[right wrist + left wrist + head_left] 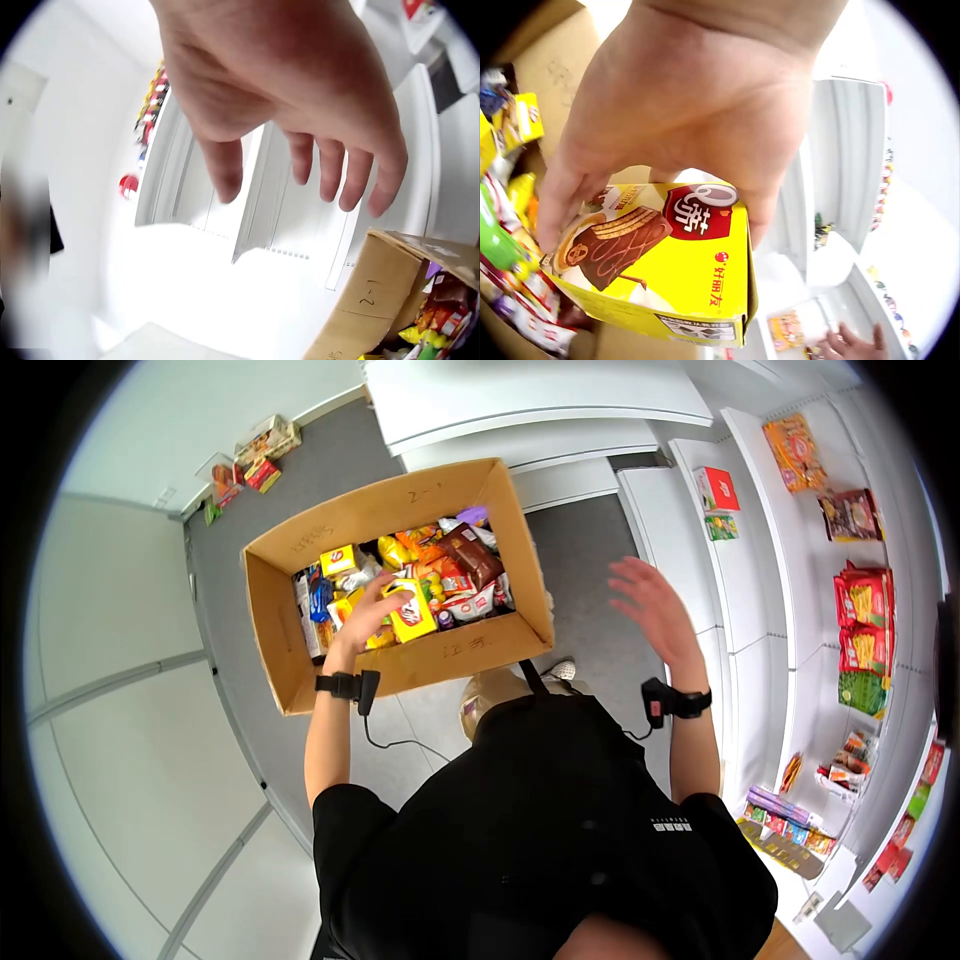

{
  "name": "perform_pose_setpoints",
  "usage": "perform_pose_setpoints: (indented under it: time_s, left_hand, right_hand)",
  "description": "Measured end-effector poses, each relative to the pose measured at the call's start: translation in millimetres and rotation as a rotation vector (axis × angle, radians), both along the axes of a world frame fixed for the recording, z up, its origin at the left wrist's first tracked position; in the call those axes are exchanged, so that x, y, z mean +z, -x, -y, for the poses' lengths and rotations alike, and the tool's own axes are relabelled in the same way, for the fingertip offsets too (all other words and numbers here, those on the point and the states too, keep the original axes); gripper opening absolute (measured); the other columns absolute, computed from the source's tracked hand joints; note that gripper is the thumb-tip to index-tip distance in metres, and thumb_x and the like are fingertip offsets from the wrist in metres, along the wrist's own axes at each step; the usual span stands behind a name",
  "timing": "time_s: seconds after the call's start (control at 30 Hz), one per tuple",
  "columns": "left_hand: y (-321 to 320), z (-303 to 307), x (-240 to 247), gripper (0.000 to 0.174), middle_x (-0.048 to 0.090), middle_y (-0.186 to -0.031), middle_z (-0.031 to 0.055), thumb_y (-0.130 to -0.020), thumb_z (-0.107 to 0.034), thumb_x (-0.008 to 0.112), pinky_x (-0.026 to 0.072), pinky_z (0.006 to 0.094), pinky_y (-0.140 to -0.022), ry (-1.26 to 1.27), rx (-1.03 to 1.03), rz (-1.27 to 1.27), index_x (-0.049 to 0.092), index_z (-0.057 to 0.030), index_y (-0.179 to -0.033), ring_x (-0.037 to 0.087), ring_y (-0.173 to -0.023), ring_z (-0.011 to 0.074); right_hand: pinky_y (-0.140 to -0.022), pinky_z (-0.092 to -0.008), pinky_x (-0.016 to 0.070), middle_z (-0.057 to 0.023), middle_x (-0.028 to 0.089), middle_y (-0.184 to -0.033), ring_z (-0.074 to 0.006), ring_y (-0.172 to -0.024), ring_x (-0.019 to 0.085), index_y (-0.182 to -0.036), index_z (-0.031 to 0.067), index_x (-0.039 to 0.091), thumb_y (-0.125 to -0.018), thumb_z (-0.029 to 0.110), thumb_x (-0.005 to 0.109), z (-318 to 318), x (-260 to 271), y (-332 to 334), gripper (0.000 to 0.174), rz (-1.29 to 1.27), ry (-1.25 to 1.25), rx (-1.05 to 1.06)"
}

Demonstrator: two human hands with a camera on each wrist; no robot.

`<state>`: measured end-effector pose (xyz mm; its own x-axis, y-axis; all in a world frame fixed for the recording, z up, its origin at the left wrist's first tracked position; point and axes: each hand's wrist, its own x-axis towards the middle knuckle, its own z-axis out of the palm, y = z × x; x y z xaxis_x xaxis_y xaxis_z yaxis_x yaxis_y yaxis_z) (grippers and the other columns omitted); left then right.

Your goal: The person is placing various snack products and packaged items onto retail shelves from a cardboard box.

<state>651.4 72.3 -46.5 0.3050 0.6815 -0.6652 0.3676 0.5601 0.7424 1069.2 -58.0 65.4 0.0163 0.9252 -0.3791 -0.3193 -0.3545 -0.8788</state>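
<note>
My left hand (368,612) grips a yellow snack cake box (667,262) with a chocolate-coated cake pictured on its front. In the head view the box overlaps the near side of a large open cardboard box (400,672). Packed inside are colourful snacks: a brown bag (470,556), an orange packet (420,540) and another yellow box (340,561). My right hand (652,605) is held in the air to the right of the carton, fingers loosely spread and holding nothing. The right wrist view shows its fingers (330,169) hanging apart.
White shelves (740,550) line the right side, bearing an orange bag (795,452), red packets (862,610) and a red box (717,489). A white shelf unit (540,400) stands beyond the carton. Several snack packages (262,474) lie on the floor at the far left.
</note>
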Motion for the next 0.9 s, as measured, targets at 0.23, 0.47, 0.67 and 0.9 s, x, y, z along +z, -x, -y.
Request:
perform_pose_setpoints:
  time_s: [0.23,0.47,0.67,0.9]
  left_hand:
    - [-161.3,25.6,119.2,0.064,0.056,-0.115,0.005,-0.082,-0.037,0.068,0.048,0.0277,-0.082,0.031,-0.225,0.311,0.041,-0.0096,-0.133,0.059,-0.101,0.0129]
    - [-314.2,60.0,158.3,0.073,0.051,-0.122,0.0073,-0.083,-0.046,0.065,0.0473,0.0334,-0.087,0.019,-0.504,0.342,0.036,-0.0068,-0.137,0.054,-0.108,0.0154]
    - [-449.0,99.8,169.8,0.075,0.049,-0.125,0.0099,-0.084,-0.051,0.062,0.0465,0.0383,-0.09,-0.004,-0.69,0.247,0.034,-0.0059,-0.138,0.051,-0.114,0.0191]
    - [-572.9,134.0,173.9,0.078,0.048,-0.127,0.0131,-0.085,-0.055,0.058,0.0477,0.0399,-0.09,0.054,-0.906,0.26,0.032,-0.005,-0.139,0.05,-0.116,0.0216]
  right_hand:
    - [-0.111,-0.0389,0.0248,-0.0154,0.024,-0.149,-0.029,-0.138,0.025,-0.144,0.0049,0.023,-0.064,0.023,0.083,-6.0,48.3,17.2,0.101,0.731,-0.464,0.532]
    - [-0.105,-0.0416,0.0344,-0.0161,0.04,-0.137,-0.0357,-0.126,0.04,-0.137,0.0068,0.033,-0.058,0.015,0.082,45.9,70.0,-80.1,0.093,0.787,-0.587,0.317]
    - [-0.102,-0.0411,0.0362,-0.0155,0.042,-0.135,-0.0348,-0.123,0.041,-0.134,0.006,0.036,-0.06,0.018,0.082,113.4,74.3,-198.5,0.088,0.904,-0.548,0.205]
    - [-0.102,-0.039,0.0377,-0.0138,0.041,-0.133,-0.0306,-0.123,0.042,-0.132,0.0064,0.037,-0.063,0.015,0.08,173.7,68.8,-301.6,0.082,0.872,-0.498,0.065]
